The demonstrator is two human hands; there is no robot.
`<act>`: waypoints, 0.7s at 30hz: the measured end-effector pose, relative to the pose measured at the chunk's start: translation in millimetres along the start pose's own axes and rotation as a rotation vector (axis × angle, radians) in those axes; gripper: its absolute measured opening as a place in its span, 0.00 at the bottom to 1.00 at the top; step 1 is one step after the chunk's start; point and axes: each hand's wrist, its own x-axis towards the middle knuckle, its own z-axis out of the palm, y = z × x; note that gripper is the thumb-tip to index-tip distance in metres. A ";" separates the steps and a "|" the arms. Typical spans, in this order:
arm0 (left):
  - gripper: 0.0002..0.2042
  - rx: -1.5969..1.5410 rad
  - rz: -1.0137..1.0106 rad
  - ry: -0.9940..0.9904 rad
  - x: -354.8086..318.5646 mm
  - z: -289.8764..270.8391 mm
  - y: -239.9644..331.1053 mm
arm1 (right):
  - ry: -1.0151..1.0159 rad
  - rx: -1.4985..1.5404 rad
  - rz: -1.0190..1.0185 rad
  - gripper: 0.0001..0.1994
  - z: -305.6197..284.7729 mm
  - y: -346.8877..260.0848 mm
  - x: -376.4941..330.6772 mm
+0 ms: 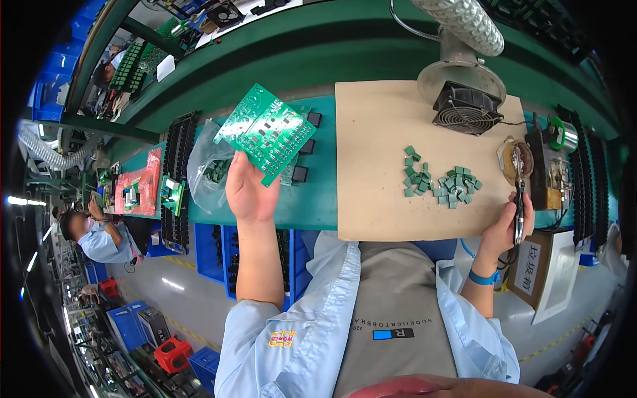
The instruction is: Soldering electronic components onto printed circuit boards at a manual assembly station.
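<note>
My left hand [249,192] holds a green circuit board [265,131] up by its lower edge, tilted, above the green bench. My right hand [505,229] grips a slim dark soldering iron [518,199] whose tip points up toward a round holder [512,162] beside a dark stand. Between the hands lies a tan board [378,152] carrying two loose heaps of small green square parts [441,182].
A fume fan with a ribbed hose [466,106] stands at the tan board's far right corner. A clear bag of green parts [209,169] and black slotted racks [176,179] lie to the left. Blue bins sit under the bench. Another person [93,235] works at far left.
</note>
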 end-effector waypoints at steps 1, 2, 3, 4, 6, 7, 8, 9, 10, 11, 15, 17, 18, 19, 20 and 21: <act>0.21 0.004 0.011 -0.003 5.8 -2.6 6.4 | -0.002 0.011 -0.003 0.18 2.9 0.3 0.4; 0.21 0.129 0.007 -0.025 16.7 -5.1 11.8 | 0.009 0.006 -0.008 0.18 4.0 1.6 0.6; 0.21 0.257 0.012 -0.038 26.3 -8.3 18.3 | 0.011 0.007 -0.013 0.18 4.7 3.4 -0.2; 0.21 0.384 0.014 -0.052 38.5 -10.7 23.4 | 0.015 0.006 -0.019 0.18 4.6 5.4 -1.0; 0.21 0.731 0.032 0.006 66.0 -6.6 31.6 | 0.006 0.020 -0.029 0.18 4.9 6.0 -0.6; 0.22 0.951 0.052 0.083 83.6 0.4 35.4 | 0.006 0.015 -0.011 0.18 5.7 5.1 0.5; 0.23 1.103 0.090 0.064 105.4 1.1 35.2 | 0.007 0.008 0.009 0.18 4.5 4.8 0.4; 0.23 1.302 0.083 0.003 129.3 -3.1 37.6 | 0.009 0.000 0.028 0.18 3.6 4.1 0.3; 0.23 1.497 0.072 -0.063 152.9 -11.8 38.1 | 0.016 -0.011 0.045 0.18 3.0 4.7 -1.4; 0.23 1.497 0.086 -0.054 174.0 -19.4 39.5 | 0.011 0.001 0.036 0.18 3.6 4.5 -3.3; 0.21 2.296 -0.098 -0.386 255.5 -47.8 30.6 | 0.056 -0.044 0.008 0.16 1.3 7.3 -4.5; 0.20 2.314 0.057 -0.247 287.0 -78.6 10.4 | 0.056 -0.049 -0.015 0.16 -1.5 7.2 -2.4; 0.19 2.326 0.197 -0.119 301.3 -95.1 1.9 | 0.057 -0.061 -0.024 0.16 -0.5 5.5 -3.7; 0.19 2.328 0.336 0.013 315.3 -111.0 -2.6 | 0.056 -0.072 -0.032 0.16 2.0 3.9 -4.3; 0.18 2.313 0.463 0.127 331.3 -124.5 -9.8 | 0.061 -0.102 -0.037 0.16 5.0 3.3 -6.7; 0.18 2.305 0.464 0.121 339.3 -124.4 -12.7 | 0.066 -0.108 -0.041 0.16 4.3 2.8 -6.9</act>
